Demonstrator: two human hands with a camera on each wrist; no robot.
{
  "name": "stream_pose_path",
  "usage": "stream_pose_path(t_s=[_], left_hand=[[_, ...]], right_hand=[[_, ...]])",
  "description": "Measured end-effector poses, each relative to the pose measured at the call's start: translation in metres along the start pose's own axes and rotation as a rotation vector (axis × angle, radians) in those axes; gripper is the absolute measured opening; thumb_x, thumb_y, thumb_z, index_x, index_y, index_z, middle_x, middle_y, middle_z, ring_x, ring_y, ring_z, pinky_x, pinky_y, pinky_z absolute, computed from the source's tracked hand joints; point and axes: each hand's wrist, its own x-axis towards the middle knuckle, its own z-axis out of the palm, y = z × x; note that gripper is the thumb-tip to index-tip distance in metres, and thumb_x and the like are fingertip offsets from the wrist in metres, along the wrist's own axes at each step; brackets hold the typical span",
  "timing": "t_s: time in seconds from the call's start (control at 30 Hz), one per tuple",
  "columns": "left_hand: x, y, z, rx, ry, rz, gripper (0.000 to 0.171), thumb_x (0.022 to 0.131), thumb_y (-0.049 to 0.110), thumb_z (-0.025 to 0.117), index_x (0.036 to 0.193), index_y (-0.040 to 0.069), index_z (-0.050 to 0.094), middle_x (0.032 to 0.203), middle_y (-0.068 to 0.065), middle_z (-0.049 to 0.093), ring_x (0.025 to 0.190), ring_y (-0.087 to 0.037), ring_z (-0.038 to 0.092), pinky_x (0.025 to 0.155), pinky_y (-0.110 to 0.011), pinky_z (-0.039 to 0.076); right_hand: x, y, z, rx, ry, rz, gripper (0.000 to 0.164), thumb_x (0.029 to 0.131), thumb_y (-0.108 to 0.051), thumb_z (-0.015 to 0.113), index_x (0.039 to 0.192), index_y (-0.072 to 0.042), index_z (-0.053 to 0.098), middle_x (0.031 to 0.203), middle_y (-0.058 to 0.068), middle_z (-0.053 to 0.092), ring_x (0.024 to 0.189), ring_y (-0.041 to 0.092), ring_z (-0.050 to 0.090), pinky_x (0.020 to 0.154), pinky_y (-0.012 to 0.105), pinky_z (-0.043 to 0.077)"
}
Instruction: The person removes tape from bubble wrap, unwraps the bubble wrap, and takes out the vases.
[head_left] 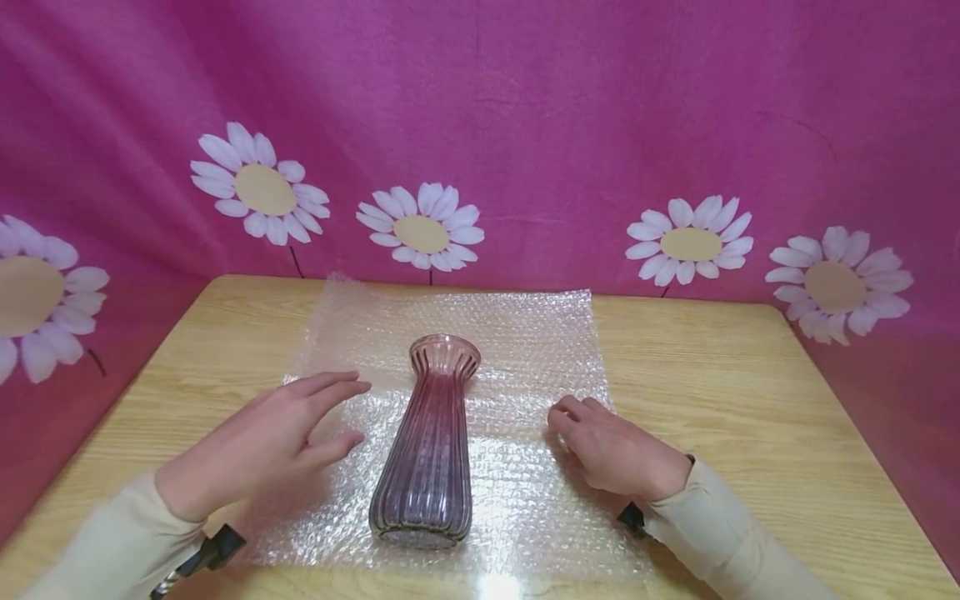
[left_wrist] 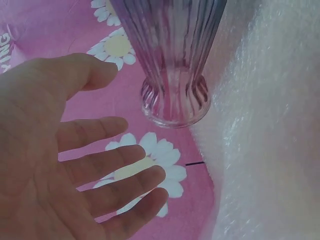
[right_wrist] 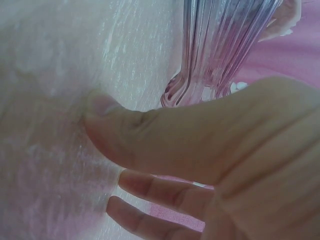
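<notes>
A ribbed glass vase [head_left: 427,450], pink at its flared mouth and purple-grey at its base, lies on its side on a sheet of clear bubble wrap [head_left: 525,350]. Its mouth points to the far side. To the left of the vase, my left hand [head_left: 262,437] hovers with fingers spread and holds nothing; in the left wrist view a gap separates the fingers [left_wrist: 125,172] from the vase. My right hand [head_left: 615,446] is at the right part of the wrap, apart from the vase. In the right wrist view its thumb and fingertips touch the bubble wrap [right_wrist: 55,150].
The wrap is spread over a light wooden table [head_left: 720,375], with bare wood on both sides of it. A magenta cloth [head_left: 540,125] printed with white daisies stands around the table's back and sides.
</notes>
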Motion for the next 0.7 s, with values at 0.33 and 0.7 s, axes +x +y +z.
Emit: stream_pose_path(t_s=[0.33,0.7], left_hand=[[0.002,0.009,0.015,-0.011,0.018,-0.005,0.054,0.096,0.037,0.071,0.141,0.008,0.062,0.141,-0.014,0.066,0.111,-0.028,0.072,0.100,-0.053,0.058],[0.015,0.014,0.031,-0.068,0.026,-0.042,0.054,0.097,0.038,0.071,0.140,0.008,0.062,0.140,-0.013,0.067,0.128,-0.032,0.067,0.104,-0.053,0.057]], right_hand=[[0.000,0.000,0.000,-0.022,0.017,-0.020,0.026,0.091,0.003,0.068,0.115,-0.004,0.061,0.112,0.006,0.060,0.096,0.020,0.057,0.089,0.039,0.059],[0.000,-0.001,-0.002,-0.005,-0.015,0.008,0.027,0.092,0.002,0.068,0.117,-0.005,0.061,0.115,0.005,0.060,0.097,0.019,0.056,0.089,0.038,0.059]])
